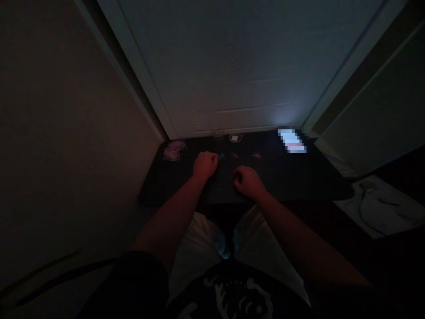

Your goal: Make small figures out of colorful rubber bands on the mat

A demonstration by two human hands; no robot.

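My left hand (206, 165) is closed and rests on the dark table (285, 181), beside a small blue pile of thin bits (222, 156). My right hand (249, 181) sits nearer the front edge, its fingers curled together. Whatever either hand may hold is hidden or too small to make out. To the right of the blue bits lie a tiny pink pile (235, 156) and a pink-purple pile (256, 156). A larger heap of pink and pale thin strands (175, 150) spreads at the table's left end.
Along the back edge stand a clear container (218, 134) and a shallow round dish (235, 138) with something white in it. A glowing, pixelated screen (292, 141) lies back right. A white panelled door (199, 79) rises behind the table; a wall (83, 133) is on the left.
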